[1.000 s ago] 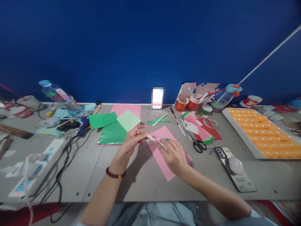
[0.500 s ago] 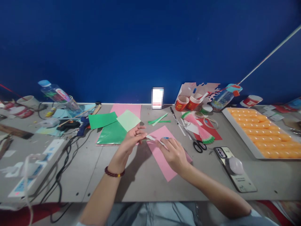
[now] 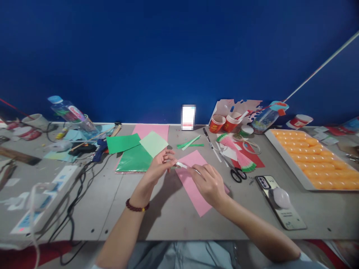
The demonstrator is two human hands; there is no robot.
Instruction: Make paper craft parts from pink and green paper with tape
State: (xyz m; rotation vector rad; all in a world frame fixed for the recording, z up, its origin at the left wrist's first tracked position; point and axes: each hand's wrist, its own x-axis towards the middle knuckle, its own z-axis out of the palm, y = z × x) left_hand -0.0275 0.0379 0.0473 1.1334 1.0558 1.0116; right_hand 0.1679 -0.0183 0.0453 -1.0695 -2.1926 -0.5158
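Observation:
A thin white strip [image 3: 182,165], which looks like paper, stretches between my two hands above a pink sheet [image 3: 193,194]. My left hand [image 3: 161,164] pinches one end between thumb and fingers, a beaded bracelet on its wrist. My right hand [image 3: 209,183] has its fingers closed around the other end, over the right part of the pink sheet. What else lies inside the right fingers is hidden. Just beyond the hands lie several green paper strips [image 3: 190,142]. A pale green square [image 3: 153,144] rests on green sheets [image 3: 131,160] beside my left hand.
Black-handled scissors [image 3: 238,174], a pink and green paper fan [image 3: 238,153] and a phone [image 3: 280,201] lie to the right. Farther right stands a tray of orange balls [image 3: 316,160]. Red paper cups [image 3: 217,123] are at the back. A power strip [image 3: 47,198] with cables sits left.
My right hand has shifted slightly, and its fingers are closed more tightly. A small blue spot seen earlier by these fingers no longer shows. My left hand has hardly moved.

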